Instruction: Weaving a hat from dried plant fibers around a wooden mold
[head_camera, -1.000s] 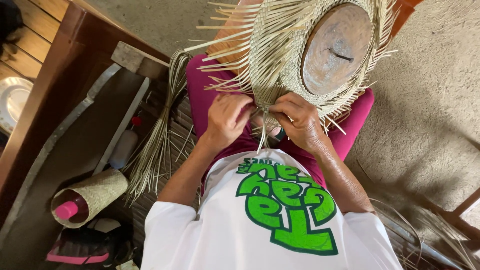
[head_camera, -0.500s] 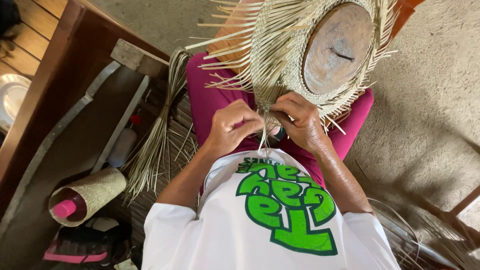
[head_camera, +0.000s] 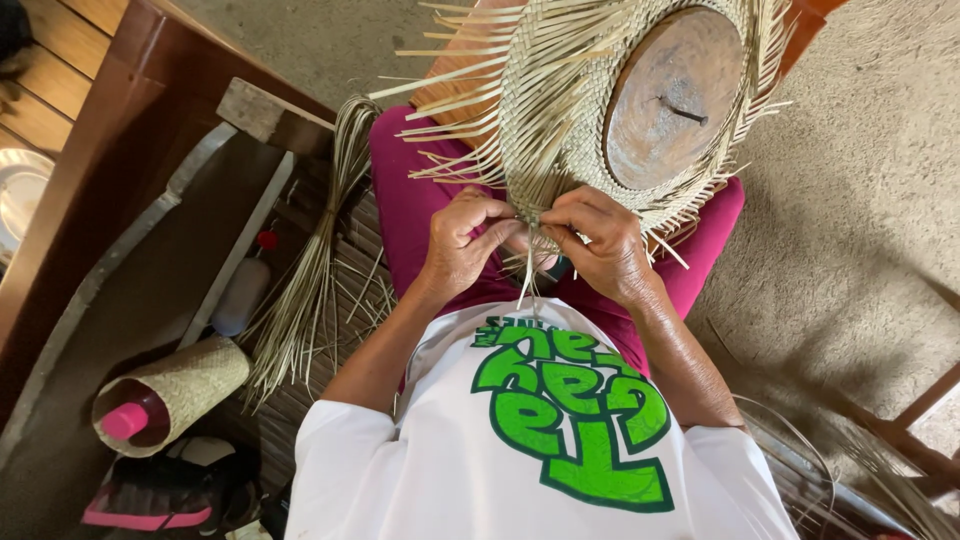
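Both hands meet at the near edge of a half-woven straw hat (head_camera: 560, 110), which sits over a round wooden block (head_camera: 672, 100) on the person's lap. The left hand (head_camera: 462, 245) and right hand (head_camera: 600, 240) each pinch loose straw strands (head_camera: 528, 262) between narrowed fingers. A bundle of straw (head_camera: 310, 270) lies to the left, near a woven cylinder sleeve (head_camera: 185, 385) containing a pink-capped bottle (head_camera: 125, 421).

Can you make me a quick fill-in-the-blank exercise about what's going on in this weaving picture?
1. Both hands pinch straw strips at the edge of a half-woven ____ on a round wooden form.
2. The left hand and right hand work above ____-coloured trousers.
3. A loose straw bundle lies on the person's ____ side.

Missing words: hat; magenta; left
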